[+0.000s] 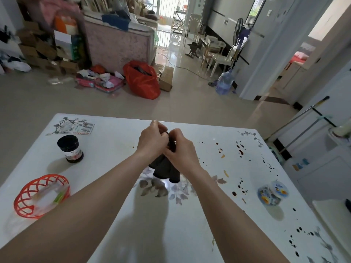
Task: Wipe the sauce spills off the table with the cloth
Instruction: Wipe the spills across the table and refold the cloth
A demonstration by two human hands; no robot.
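Gripping cloth [166,169] with left hand [152,141] and right hand [180,149], fingers curled round its top; hanging above table [114,133] centre, probably bunching into a pad. Sauce spills [241,151] scattered right, apart from cloth, unwiped.

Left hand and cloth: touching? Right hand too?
Touching, both. Head view: the left hand and right hand have fingers curled round the top of the cloth, which hangs bunched below them.

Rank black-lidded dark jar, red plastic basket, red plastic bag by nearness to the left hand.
1. Black-lidded dark jar, left of the left hand.
2. Red plastic basket, near-left on the white table.
3. Red plastic bag, beyond the table.
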